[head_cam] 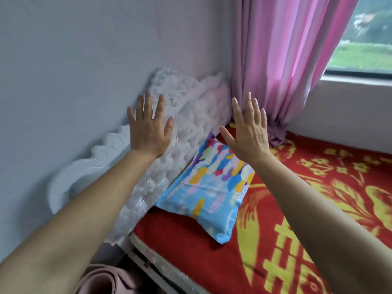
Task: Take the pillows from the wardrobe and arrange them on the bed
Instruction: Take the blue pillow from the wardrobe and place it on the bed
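Pillow (209, 185) on bed (318, 209), against headboard (186, 132)

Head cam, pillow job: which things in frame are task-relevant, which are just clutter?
Task-relevant:
- colourful pillow, lying against the headboard
- bed with red and yellow cover
- left hand and right hand, both open, empty, raised above the pillow

Just there:
- tufted white headboard
- pink curtain
- window
- pink rolled mat beside the bed
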